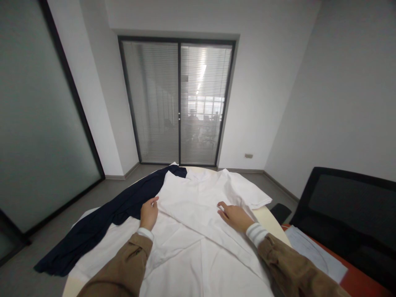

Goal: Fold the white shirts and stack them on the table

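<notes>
A white short-sleeved shirt (192,206) lies spread over the table, its collar at the far end and one sleeve reaching out to the right. At the shirt's left edge, my left hand (149,214) is closed, thumb and fingers pinching the cloth. My right hand (236,218) rests on or just over the right part of the shirt, fingers a little bent and apart. Whether its fingertips press the fabric I cannot tell. Diagonal folds cross the white cloth between my hands. A dark navy garment (105,225) lies along the left, beside more white cloth.
The pale table's rim (269,220) shows at the right. A black mesh chair (346,218) stands there, with papers (315,251) on a red-orange surface (361,280). A glass partition with blinds (179,103) is beyond the table, and a frosted panel (40,115) is at left.
</notes>
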The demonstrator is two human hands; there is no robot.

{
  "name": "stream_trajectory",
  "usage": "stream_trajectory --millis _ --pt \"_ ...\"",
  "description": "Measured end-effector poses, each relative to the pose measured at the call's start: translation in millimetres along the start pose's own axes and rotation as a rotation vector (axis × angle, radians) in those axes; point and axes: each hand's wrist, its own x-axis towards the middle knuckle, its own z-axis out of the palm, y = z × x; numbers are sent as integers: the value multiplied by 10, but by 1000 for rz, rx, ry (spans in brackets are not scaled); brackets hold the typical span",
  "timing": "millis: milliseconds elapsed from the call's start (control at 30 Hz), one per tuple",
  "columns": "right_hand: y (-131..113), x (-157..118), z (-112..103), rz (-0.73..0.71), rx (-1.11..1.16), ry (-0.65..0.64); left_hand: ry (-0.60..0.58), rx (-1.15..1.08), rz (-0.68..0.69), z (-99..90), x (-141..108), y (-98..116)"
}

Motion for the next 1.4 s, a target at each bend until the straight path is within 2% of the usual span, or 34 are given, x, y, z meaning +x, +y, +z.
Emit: stream_trajectory --millis 67,267,467,567,733,867,1000,1167,1300,1400 --pt "20 -69 -43 -21 2 -23 -1 24 20 10 1 -11" --pt "117 -289 -64 51 -51 -21 -2 72 75 49 -21 -9" --pt "206 -405 -88 -59 -83 -43 -7 81 117 55 -37 18" --pt "189 -388 -117 -47 -150 -66 -9 81 125 47 -47 33" --pt "169 -349 -186 -1 -208 -202 -22 78 108 30 -60 41" --pt "245 -329 -275 6 -124 -355 -20 67 74 25 -52 47" --pt "274 -298 -369 15 -119 -403 -6 51 64 21 -41 57" --pt "69 -154 -518 83 -229 -380 9 39 82 15 -46 70" --pt "-311 75 -575 -54 -180 -213 6 32 109 16 -54 85" --pt "-641 256 -502 -130 -96 -104 31 28 123 8 -58 97"
